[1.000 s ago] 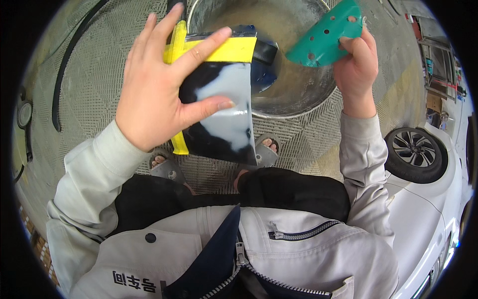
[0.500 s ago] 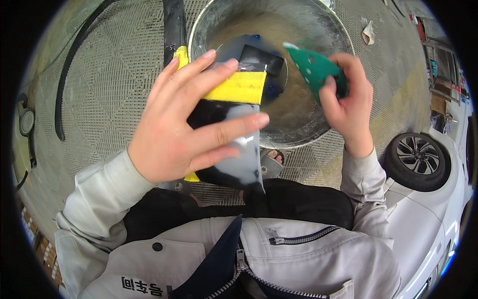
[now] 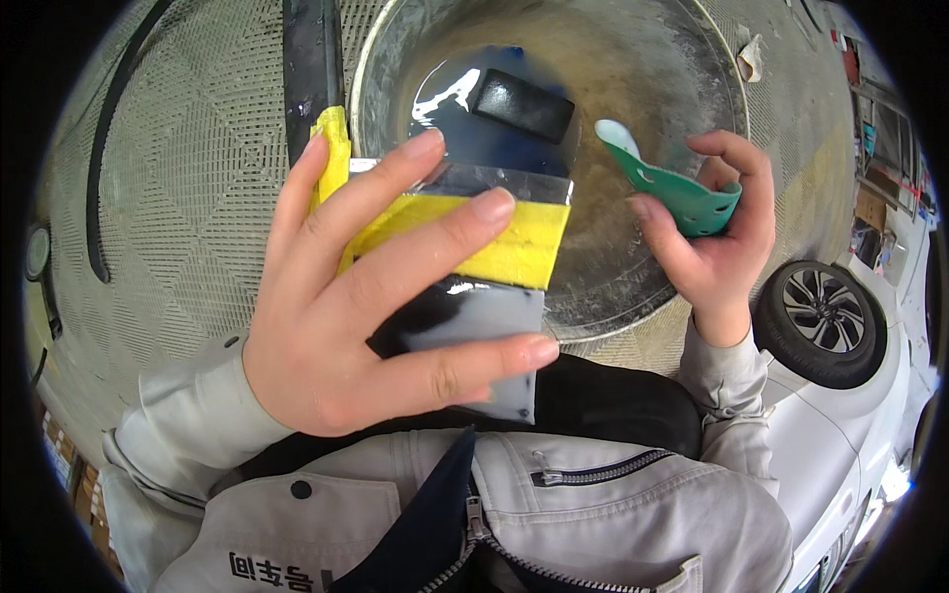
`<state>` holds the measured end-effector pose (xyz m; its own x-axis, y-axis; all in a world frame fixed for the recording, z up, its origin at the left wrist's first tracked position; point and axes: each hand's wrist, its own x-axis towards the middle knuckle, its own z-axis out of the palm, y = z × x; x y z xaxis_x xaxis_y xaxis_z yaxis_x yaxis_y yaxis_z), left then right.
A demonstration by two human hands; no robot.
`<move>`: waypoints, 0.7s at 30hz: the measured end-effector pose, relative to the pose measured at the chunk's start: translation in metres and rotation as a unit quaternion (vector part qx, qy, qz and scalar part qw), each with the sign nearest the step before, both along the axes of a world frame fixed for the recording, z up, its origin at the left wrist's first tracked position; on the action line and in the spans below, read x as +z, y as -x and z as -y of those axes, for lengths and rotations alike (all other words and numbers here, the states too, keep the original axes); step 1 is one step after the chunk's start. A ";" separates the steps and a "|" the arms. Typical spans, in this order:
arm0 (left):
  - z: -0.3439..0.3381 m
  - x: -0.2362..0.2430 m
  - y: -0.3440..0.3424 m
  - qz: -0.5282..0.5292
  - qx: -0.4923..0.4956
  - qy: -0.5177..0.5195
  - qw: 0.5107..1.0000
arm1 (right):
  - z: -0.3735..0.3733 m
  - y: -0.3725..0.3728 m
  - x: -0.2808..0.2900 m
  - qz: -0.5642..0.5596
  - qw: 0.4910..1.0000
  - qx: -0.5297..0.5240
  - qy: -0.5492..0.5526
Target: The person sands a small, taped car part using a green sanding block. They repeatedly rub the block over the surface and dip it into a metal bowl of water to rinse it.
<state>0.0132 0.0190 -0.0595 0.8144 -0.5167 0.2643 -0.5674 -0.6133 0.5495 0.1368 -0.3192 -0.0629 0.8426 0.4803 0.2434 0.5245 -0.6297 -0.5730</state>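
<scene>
Green sheet (image 3: 692, 203) now curled more — right hand (image 3: 733, 237) pinching it over bucket (image 3: 672, 89), so off panel (image 3: 494, 318); left hand (image 3: 366, 331) splayed across panel.

The left hand (image 3: 341, 326) spreads its fingers, back facing up; the right hand (image 3: 720, 269) curls, thumb opposite bent fingers.

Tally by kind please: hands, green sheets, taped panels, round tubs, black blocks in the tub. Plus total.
Hands: 2 (left hand, right hand)
Green sheet: 1
Taped panel: 1
Round tub: 1
Black block: 1
Total: 6
</scene>
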 end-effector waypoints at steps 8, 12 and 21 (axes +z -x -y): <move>0.003 -0.005 -0.002 0.040 0.017 0.002 0.999 | -0.012 -0.004 0.007 0.002 0.997 0.010 0.072; 0.005 -0.009 -0.001 0.045 0.031 0.009 0.998 | -0.011 -0.006 0.005 -0.003 0.999 0.017 0.050; 0.005 -0.011 -0.001 0.050 0.036 0.012 0.998 | -0.007 -0.005 0.009 -0.033 0.998 0.017 0.059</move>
